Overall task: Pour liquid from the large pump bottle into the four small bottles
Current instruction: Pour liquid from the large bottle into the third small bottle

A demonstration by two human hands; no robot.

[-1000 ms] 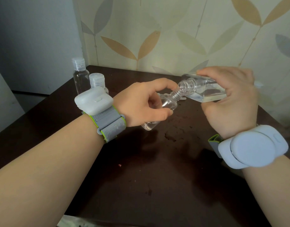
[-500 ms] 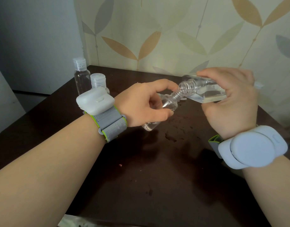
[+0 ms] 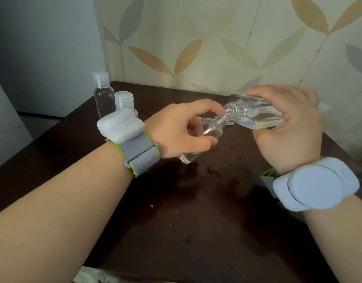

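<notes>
My right hand (image 3: pixel 286 127) grips the large clear bottle (image 3: pixel 255 113), tipped on its side with its open threaded neck pointing left; clear liquid lies along its lower side. Its pump head is off and out of sight. My left hand (image 3: pixel 182 129) holds a small uncapped clear bottle (image 3: pixel 208 132), tilted, its mouth touching the large bottle's neck. A little liquid sits at the small bottle's bottom. Two capped small bottles, a tall one (image 3: pixel 103 94) and a shorter one (image 3: pixel 124 101), stand at the back left of the dark table (image 3: pixel 196 221).
Wet spots (image 3: pixel 219 162) lie on the tabletop under the bottles. A patterned wall (image 3: pixel 217 48) rises right behind the table. The table's left edge drops off beside a grey wall. Both wrists carry white strapped devices.
Both hands and the two bottles hold almost the same pose; the view has shifted only slightly. The liquid level change is too small to tell.
</notes>
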